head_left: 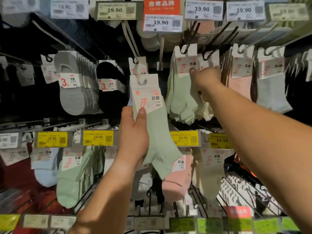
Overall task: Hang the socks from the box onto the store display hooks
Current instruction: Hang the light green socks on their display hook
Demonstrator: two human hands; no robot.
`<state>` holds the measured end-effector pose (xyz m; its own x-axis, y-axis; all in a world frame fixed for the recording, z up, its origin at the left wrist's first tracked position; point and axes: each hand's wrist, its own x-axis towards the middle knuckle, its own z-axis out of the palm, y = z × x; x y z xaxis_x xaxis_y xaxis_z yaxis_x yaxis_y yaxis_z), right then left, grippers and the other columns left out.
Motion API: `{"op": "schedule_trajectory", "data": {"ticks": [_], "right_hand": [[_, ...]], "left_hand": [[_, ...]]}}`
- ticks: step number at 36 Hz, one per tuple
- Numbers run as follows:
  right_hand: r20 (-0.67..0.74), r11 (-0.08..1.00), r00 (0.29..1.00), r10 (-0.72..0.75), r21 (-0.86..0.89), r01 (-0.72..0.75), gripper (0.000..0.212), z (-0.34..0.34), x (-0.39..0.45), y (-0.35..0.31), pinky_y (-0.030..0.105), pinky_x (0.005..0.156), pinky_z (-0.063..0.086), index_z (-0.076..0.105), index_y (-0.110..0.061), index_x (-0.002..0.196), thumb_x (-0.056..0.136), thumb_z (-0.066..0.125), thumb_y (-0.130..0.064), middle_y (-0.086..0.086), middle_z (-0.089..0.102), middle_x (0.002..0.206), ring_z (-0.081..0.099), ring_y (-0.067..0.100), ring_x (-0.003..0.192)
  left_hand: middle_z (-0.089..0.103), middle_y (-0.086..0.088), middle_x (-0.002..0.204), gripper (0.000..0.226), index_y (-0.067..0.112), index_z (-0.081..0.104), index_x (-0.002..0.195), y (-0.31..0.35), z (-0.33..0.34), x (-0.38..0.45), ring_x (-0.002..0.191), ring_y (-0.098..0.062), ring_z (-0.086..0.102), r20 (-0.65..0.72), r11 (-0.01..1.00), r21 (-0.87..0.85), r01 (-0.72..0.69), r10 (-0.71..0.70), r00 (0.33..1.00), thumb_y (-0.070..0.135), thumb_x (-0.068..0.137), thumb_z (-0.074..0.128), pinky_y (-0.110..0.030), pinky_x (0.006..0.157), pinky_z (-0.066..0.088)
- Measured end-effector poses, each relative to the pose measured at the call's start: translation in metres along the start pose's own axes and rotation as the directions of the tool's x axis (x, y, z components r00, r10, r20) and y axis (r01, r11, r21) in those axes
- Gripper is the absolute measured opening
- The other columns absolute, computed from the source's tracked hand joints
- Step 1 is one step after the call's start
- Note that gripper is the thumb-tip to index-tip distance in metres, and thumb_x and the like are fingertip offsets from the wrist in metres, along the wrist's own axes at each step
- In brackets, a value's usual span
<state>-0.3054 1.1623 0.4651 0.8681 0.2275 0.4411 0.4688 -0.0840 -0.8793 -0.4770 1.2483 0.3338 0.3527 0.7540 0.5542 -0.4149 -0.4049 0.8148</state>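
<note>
Sock wall; left hand point(135, 137) gripping green sock point(157, 132) (upright).

Pale green ankle sock pair w/ white card header point(152, 125), upright, off the black wire display hooks point(187, 48), below them.

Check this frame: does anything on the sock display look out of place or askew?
Nothing looks damaged or fallen. The left hand holds a green sock pack not yet on a hook, while the right hand reaches into the hanging green socks, which splay out slightly. Cream socks hang directly behind them.
</note>
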Motion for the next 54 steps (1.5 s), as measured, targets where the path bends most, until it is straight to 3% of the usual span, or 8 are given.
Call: {"op": "schedule_trajectory", "data": {"ticks": [5, 11, 15, 28, 39, 46, 49, 54], "right_hand": [[-0.137, 0.962, 0.967, -0.215, -0.203, 0.185, 0.052, -0.010, -0.025, 0.009, 0.037, 0.097, 0.047, 0.051, -0.009, 0.132, 0.095, 0.056, -0.046, 0.009, 0.057, 0.129, 0.056, 0.028, 0.117], [0.200, 0.981, 0.962, -0.188, -0.006, 0.193, 0.042, -0.001, -0.110, 0.031, 0.031, 0.082, 0.040, 0.057, -0.018, 0.110, 0.100, 0.039, -0.055, -0.003, 0.062, 0.107, 0.057, 0.017, 0.100], [0.042, 0.968, 0.968, -0.249, 0.028, 0.248, 0.036, -0.003, -0.107, 0.040, 0.022, 0.077, 0.036, 0.058, -0.016, 0.121, 0.103, 0.042, -0.043, 0.002, 0.065, 0.122, 0.059, 0.017, 0.108], [-0.008, 0.947, 0.954, -0.301, 0.119, 0.300, 0.052, -0.037, -0.049, -0.005, 0.044, 0.096, 0.053, 0.064, -0.017, 0.118, 0.090, 0.042, -0.056, 0.000, 0.071, 0.114, 0.066, 0.020, 0.106], [0.058, 0.976, 0.978, -0.203, 0.092, 0.197, 0.054, -0.037, -0.017, -0.019, 0.045, 0.097, 0.050, 0.064, -0.017, 0.109, 0.084, 0.044, -0.061, 0.002, 0.068, 0.110, 0.064, 0.027, 0.103], [0.116, 0.992, 0.985, -0.127, -0.006, 0.128, 0.038, -0.020, 0.006, -0.001, 0.028, 0.082, 0.043, 0.056, -0.007, 0.115, 0.104, 0.040, -0.040, 0.008, 0.061, 0.102, 0.058, 0.020, 0.090], [0.097, 0.983, 0.987, -0.131, -0.120, 0.142, 0.050, -0.003, 0.010, 0.015, 0.038, 0.096, 0.046, 0.049, -0.007, 0.134, 0.104, 0.037, -0.045, 0.014, 0.060, 0.125, 0.057, 0.031, 0.115], [0.127, 0.905, 0.978, -0.169, -0.374, 0.205, 0.056, 0.008, 0.000, 0.059, 0.036, 0.073, 0.036, 0.038, -0.009, 0.139, 0.103, 0.035, -0.052, 0.019, 0.062, 0.121, 0.059, 0.039, 0.110]], "left_hand": [[0.069, 0.008, 0.109, 0.007, 0.032, 0.052, 0.102, 0.006, 0.003, 0.004, 0.101, -0.015, 0.067, 0.032, 0.999, 0.034, -0.026, 0.025, 0.999, 0.033, 0.106, 0.047, -0.036, 0.085, 0.056], [0.071, 0.008, 0.102, 0.011, 0.023, 0.058, 0.105, 0.024, 0.033, 0.007, 0.099, -0.014, 0.069, 0.130, 0.999, 0.023, -0.032, 0.029, 0.991, 0.029, 0.106, 0.049, -0.035, 0.087, 0.056], [0.072, 0.001, 0.105, 0.024, 0.017, 0.059, 0.101, 0.032, 0.059, 0.015, 0.103, -0.020, 0.068, 0.198, 0.994, 0.078, -0.076, 0.060, 0.978, 0.038, 0.105, 0.047, -0.046, 0.094, 0.054], [0.069, -0.007, 0.118, 0.030, 0.009, 0.056, 0.108, 0.075, 0.106, 0.051, 0.110, -0.027, 0.063, 0.154, 0.946, 0.136, -0.295, 0.274, 0.949, 0.037, 0.106, 0.043, -0.046, 0.094, 0.052], [0.069, -0.004, 0.108, 0.027, 0.016, 0.060, 0.098, 0.083, 0.117, 0.078, 0.101, -0.022, 0.066, 0.157, 0.976, 0.124, -0.176, 0.156, 0.975, 0.038, 0.104, 0.046, -0.041, 0.090, 0.055], [0.063, -0.011, 0.128, 0.041, 0.010, 0.056, 0.128, 0.059, 0.127, 0.093, 0.117, -0.031, 0.058, 0.173, 0.921, 0.376, -0.107, 0.044, 0.984, 0.041, 0.106, 0.040, -0.038, 0.094, 0.047], [0.060, -0.016, 0.132, 0.046, 0.008, 0.050, 0.131, 0.037, 0.132, 0.095, 0.120, -0.037, 0.056, 0.163, 0.830, 0.555, -0.054, -0.045, 0.986, 0.044, 0.107, 0.036, -0.032, 0.085, 0.039], [0.062, -0.024, 0.124, 0.046, 0.002, 0.043, 0.127, 0.007, 0.126, 0.084, 0.114, -0.041, 0.059, 0.208, 0.671, 0.728, -0.143, -0.017, 0.978, 0.043, 0.109, 0.031, -0.037, 0.077, 0.037]]}}
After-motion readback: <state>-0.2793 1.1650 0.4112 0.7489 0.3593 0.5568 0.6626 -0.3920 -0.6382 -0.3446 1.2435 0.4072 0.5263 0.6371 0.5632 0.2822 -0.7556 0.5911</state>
